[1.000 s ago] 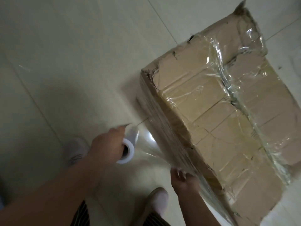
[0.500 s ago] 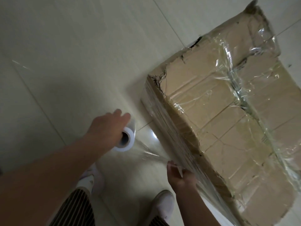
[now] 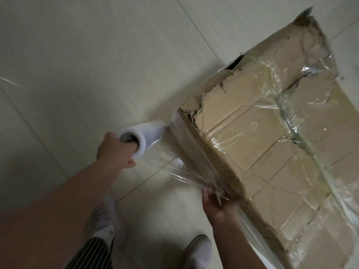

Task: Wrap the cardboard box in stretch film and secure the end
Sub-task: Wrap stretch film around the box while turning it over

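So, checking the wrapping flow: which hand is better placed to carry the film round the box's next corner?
Probably left: the left hand holds the roll beside that corner, while the right hand holds film against the box.

No writing, label, brand or number can be read anywhere. The cardboard box [image 3: 262, 152], from 12 to 4 o'clock, shows plain brown faces under glare. A faint grey mark on the white footwear [image 3: 101, 214] at 7 o'clock may be a logo or pattern, but it is too blurred to make out.
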